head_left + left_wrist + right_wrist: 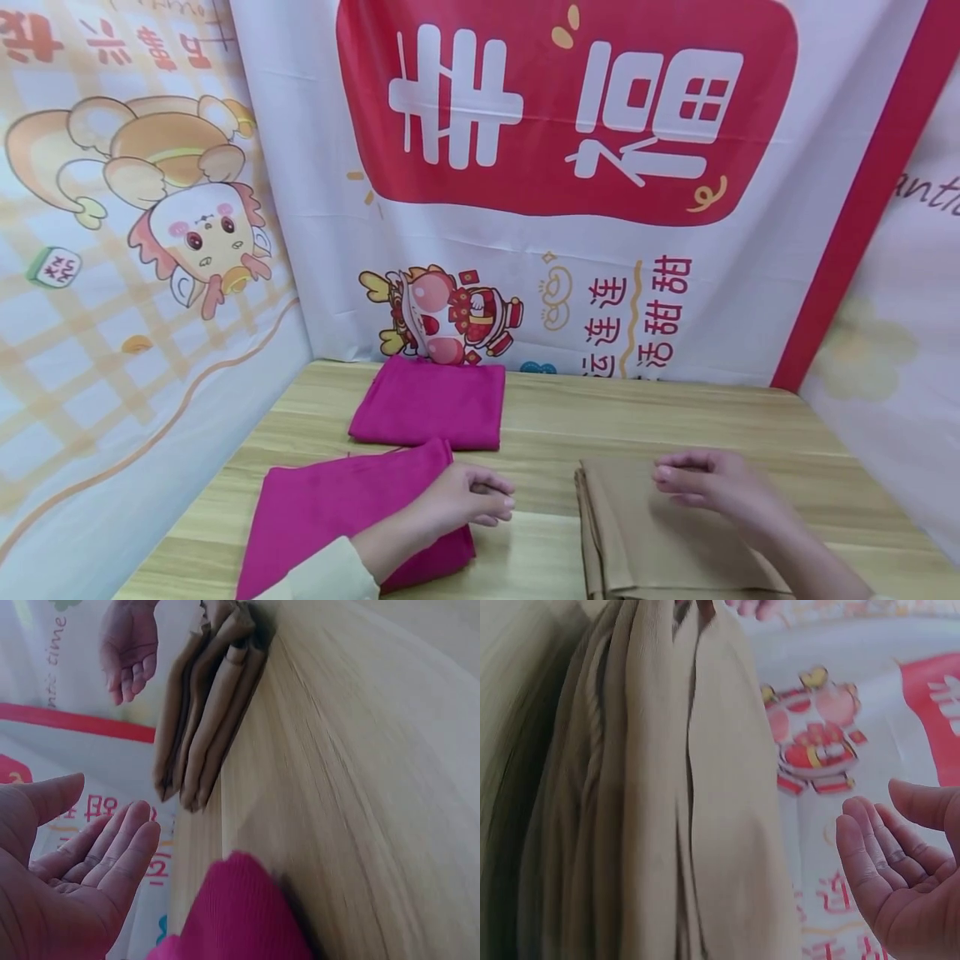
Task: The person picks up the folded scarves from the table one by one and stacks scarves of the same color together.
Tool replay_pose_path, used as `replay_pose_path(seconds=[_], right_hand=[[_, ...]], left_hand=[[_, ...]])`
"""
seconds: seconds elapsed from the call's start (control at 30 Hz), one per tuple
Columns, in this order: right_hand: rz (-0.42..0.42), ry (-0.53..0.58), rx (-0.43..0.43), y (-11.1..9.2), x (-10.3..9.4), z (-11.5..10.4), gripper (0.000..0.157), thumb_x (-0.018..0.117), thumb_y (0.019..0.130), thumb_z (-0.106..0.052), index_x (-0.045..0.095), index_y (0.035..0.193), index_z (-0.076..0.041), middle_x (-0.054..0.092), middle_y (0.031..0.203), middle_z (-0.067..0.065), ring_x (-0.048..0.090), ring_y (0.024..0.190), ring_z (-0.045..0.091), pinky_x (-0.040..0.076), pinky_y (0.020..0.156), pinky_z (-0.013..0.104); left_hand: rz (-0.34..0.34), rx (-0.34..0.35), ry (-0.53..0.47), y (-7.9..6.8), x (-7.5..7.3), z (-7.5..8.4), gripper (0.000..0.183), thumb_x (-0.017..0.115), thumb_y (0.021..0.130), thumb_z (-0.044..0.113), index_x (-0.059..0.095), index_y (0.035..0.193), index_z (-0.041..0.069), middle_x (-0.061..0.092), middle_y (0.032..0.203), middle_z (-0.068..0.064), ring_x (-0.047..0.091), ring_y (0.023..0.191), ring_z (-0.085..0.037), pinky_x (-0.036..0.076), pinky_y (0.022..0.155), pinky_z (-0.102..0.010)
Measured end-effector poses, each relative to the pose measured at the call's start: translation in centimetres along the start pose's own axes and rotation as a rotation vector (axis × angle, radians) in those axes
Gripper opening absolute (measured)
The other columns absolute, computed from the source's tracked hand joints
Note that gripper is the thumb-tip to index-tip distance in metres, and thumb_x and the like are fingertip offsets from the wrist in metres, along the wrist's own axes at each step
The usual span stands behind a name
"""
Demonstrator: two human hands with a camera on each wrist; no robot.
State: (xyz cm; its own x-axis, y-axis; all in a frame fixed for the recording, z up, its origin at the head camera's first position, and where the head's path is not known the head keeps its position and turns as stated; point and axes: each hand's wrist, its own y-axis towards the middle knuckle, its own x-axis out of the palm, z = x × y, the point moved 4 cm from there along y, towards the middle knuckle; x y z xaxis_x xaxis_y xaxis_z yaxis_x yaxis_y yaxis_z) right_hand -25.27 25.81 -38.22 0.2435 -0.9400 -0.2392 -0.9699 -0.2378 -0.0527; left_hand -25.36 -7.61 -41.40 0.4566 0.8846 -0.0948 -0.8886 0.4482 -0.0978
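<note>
My left hand (468, 500) hovers above the right part of a folded magenta cloth (322, 508), its fingers relaxed and holding nothing. In the left wrist view that same left hand (82, 877) shows its palm, fingers loosely extended. On the right, my right hand (712, 487) is over a folded tan cloth (652, 542), with no cloth between its fingers. The right wrist view shows the right hand (900, 862) with bare palm and slightly bent fingers, apart from the thick layered folds of the tan cloth (727, 825).
A second folded magenta cloth (435, 404) lies behind the first, near the back edge of the wooden table (540, 425). Printed white and red hangings (600, 225) close off the back, with a patterned sheet (150, 333) along the left side.
</note>
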Motion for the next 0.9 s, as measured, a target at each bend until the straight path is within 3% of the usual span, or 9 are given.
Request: replay_pose_path(seconds=[0.2, 0.33, 0.43, 0.7, 0.9], right_hand=[[-0.039, -0.012, -0.006, 1.4, 3.3, -1.4, 0.043, 0.070, 0.091, -0.013, 0.055, 0.117, 0.018, 0.067, 0.106, 0.021, 0.066, 0.097, 0.030, 0.056, 0.082, 0.039], [-0.054, -0.028, -0.003, 2.2, 5.7, -2.3, 0.042, 0.072, 0.089, -0.013, 0.057, 0.116, 0.015, 0.068, 0.105, 0.020, 0.066, 0.095, 0.029, 0.056, 0.082, 0.040], [-0.060, -0.031, -0.002, 2.7, 7.5, -2.6, 0.038, 0.073, 0.087, -0.012, 0.060, 0.114, 0.012, 0.069, 0.101, 0.016, 0.066, 0.092, 0.027, 0.056, 0.081, 0.040], [-0.119, 0.014, -0.010, 3.8, 11.6, -2.6, 0.033, 0.071, 0.087, -0.005, 0.060, 0.113, 0.012, 0.068, 0.099, 0.015, 0.065, 0.089, 0.024, 0.057, 0.080, 0.039], [-0.154, 0.023, -0.016, 4.4, 13.9, -2.8, 0.036, 0.071, 0.088, -0.007, 0.059, 0.115, 0.012, 0.067, 0.100, 0.014, 0.065, 0.092, 0.024, 0.056, 0.081, 0.040]], left_hand=[[0.062, 0.033, 0.141, -0.6, -2.8, -0.1, 0.026, 0.071, 0.088, 0.008, 0.067, 0.109, -0.007, 0.069, 0.090, -0.008, 0.068, 0.084, -0.019, 0.058, 0.076, -0.039], [0.126, 0.075, 0.294, -1.3, -5.1, -0.1, 0.028, 0.073, 0.088, 0.014, 0.068, 0.108, -0.005, 0.069, 0.091, -0.003, 0.065, 0.085, -0.015, 0.056, 0.075, -0.033], [0.185, 0.067, 0.406, -2.0, -6.9, -0.2, 0.029, 0.073, 0.088, 0.019, 0.069, 0.109, -0.001, 0.069, 0.093, -0.001, 0.063, 0.088, -0.014, 0.054, 0.076, -0.031], [0.428, -0.012, 0.524, -4.5, -11.8, -0.5, 0.028, 0.076, 0.085, 0.016, 0.070, 0.108, 0.001, 0.069, 0.094, -0.002, 0.065, 0.088, -0.018, 0.054, 0.075, -0.035], [0.490, 0.013, 0.633, -6.1, -15.3, -0.4, 0.030, 0.075, 0.085, 0.016, 0.069, 0.108, -0.001, 0.070, 0.097, -0.006, 0.067, 0.089, -0.021, 0.054, 0.075, -0.034]])
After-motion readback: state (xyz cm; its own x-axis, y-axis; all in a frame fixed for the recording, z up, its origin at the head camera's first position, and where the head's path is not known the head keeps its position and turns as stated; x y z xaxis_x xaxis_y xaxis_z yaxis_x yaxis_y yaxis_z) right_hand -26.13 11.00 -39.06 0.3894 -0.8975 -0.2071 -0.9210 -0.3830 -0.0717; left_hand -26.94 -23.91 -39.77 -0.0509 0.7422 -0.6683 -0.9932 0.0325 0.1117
